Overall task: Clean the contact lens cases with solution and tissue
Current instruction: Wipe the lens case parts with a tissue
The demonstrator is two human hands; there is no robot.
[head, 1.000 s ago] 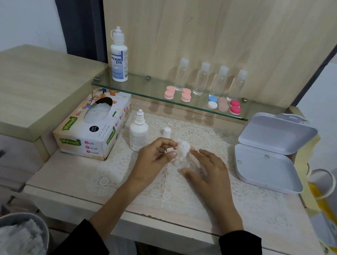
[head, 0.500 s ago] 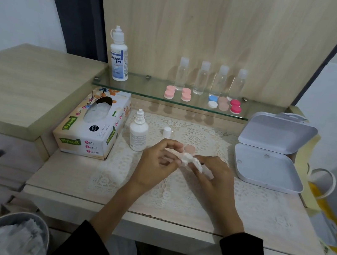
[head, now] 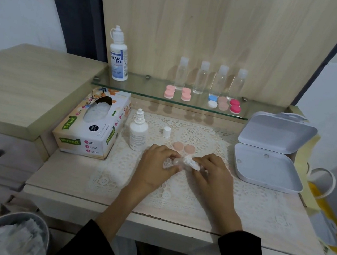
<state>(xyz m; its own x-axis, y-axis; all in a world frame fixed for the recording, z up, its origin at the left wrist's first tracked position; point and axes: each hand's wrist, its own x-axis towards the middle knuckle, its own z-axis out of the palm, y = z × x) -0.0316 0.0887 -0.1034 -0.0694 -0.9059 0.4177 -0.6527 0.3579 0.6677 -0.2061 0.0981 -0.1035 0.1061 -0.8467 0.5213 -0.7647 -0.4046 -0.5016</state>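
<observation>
My left hand [head: 157, 165] grips a clear contact lens case [head: 174, 163] over the lace mat. My right hand [head: 211, 173] pinches a crumpled white tissue [head: 189, 162] against the case's right end. Two peach caps [head: 183, 147] lie on the mat just beyond my fingers. An uncapped white solution bottle [head: 138, 133] stands to the left of my hands, its small white cap [head: 166, 132] beside it. The tissue box [head: 93, 124] sits further left. Most of the case is hidden by my fingers.
A glass shelf [head: 142, 92] at the back carries a tall solution bottle [head: 119, 55], several clear bottles [head: 210, 79] and several coloured lens cases [head: 203, 99]. An open white box [head: 269, 152] lies at the right. A bin with used tissue [head: 6, 236] stands at lower left.
My hands came together and moved slightly toward me. The tissue went from my left fingers to my right hand, and the two peach caps came into view behind them.
</observation>
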